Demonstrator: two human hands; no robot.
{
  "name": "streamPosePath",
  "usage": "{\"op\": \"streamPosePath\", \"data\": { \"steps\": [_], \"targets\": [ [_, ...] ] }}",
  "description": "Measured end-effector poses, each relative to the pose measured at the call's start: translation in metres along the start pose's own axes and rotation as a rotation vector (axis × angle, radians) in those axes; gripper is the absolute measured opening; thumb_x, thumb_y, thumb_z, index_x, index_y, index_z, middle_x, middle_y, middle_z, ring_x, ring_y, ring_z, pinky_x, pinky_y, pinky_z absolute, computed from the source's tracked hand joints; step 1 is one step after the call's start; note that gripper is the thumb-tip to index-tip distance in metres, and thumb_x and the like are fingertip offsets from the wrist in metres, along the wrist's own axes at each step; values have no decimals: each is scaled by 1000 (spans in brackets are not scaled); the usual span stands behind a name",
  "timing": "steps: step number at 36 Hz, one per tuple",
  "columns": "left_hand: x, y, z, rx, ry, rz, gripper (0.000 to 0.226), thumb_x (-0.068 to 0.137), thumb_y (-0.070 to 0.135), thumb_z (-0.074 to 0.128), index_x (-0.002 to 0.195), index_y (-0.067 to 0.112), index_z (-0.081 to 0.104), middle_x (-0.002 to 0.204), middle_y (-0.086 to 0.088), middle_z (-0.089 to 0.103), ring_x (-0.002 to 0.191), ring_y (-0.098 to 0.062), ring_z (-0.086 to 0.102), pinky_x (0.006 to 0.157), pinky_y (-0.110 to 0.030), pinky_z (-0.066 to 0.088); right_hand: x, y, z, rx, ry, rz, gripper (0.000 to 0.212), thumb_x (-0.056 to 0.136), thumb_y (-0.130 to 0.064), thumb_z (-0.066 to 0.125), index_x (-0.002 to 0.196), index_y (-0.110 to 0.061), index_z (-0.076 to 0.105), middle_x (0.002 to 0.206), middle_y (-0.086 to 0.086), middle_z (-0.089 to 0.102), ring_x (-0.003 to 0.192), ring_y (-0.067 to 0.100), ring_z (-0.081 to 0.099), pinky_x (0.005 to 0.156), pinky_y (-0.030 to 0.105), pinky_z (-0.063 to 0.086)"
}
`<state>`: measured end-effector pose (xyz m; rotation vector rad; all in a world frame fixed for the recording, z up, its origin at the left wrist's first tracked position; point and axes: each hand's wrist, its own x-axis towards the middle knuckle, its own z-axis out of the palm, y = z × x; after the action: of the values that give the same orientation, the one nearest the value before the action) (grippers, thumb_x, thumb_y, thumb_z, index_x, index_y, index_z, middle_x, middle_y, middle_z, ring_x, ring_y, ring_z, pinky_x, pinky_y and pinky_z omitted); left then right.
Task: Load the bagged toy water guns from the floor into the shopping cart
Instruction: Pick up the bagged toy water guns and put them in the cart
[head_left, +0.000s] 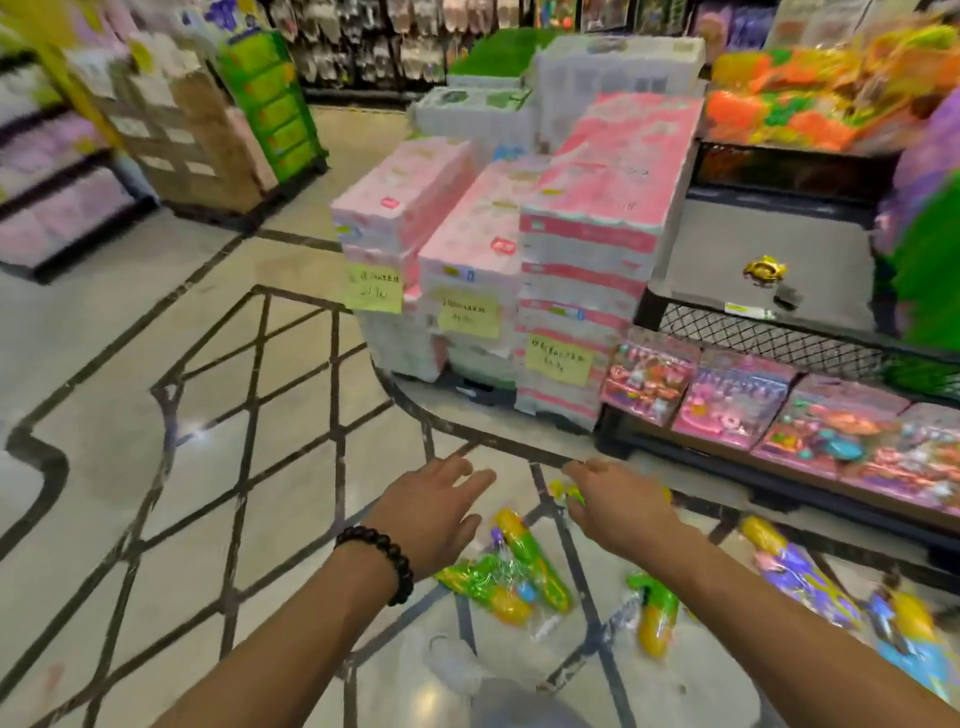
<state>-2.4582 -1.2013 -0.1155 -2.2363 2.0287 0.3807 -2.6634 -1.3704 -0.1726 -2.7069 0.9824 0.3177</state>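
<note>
- Bagged toy water guns: I count four I'm sure of. A green and yellow one lies seen through the cart wires just under the left hand. A second green and yellow one sits right of it, below the right forearm. A purple and yellow one is further right, near the base of the display shelf, and a blue and yellow one is by the right edge of the view.
- There's also a bit of yellow-green peeking out beside the right hand's fingers, too blurry to say if it's another gun.
- Can't tell for sure whether the two green ones lie inside the cart basket or on the floor beneath it, since the wires cross over them.
- Shopping cart: one, a dark wire basket, its curved far rim running right under both hands.
- Left hand: fingers straight and spread, gripping nothing, hovering over the cart; dark bead bracelet on the wrist.
- Right hand: fingers relaxed and slightly bent, nothing in it, at the cart's far rim. The two hands are apart.
- Behind the cart: three stacks of pink tissue packs, each with a yellow price note, three notes in all.
- Right side: a black display shelf with pink toy packs along its lower tier.
</note>
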Motion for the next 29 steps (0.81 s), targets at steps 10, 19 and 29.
{"op": "streamPosePath", "data": {
  "steps": [10, 19, 29],
  "targets": [
    [85, -117, -10, 54, -80, 197, 52, 102, 43, 47, 152, 33, 34, 146, 2, 47, 118, -26, 56, 88, -42, 54, 91, -30, 37, 244, 7, 263, 47, 98, -40, 55, 143, -28, 51, 132, 2, 59, 122, 27, 56, 89, 41, 54],
    [160, -198, -48, 126, -130, 374, 48, 103, 43, 43, 149, 35, 33, 146, 5, 43, 124, -23, 51, 97, -39, 49, 139, -57, 30, 323, 50, 488, 39, 99, -40, 53, 136, -27, 53, 138, -2, 54, 126, 24, 51, 90, 40, 53],
    [289, -196, -74, 273, -137, 786, 45, 106, 42, 40, 148, 31, 31, 150, 2, 39, 127, -25, 45, 98, -42, 47, 166, -72, 16, 362, 133, 839, 55, 100, -41, 50, 152, -25, 42, 150, 1, 48, 131, 28, 50, 96, 40, 51]
  ]
}}
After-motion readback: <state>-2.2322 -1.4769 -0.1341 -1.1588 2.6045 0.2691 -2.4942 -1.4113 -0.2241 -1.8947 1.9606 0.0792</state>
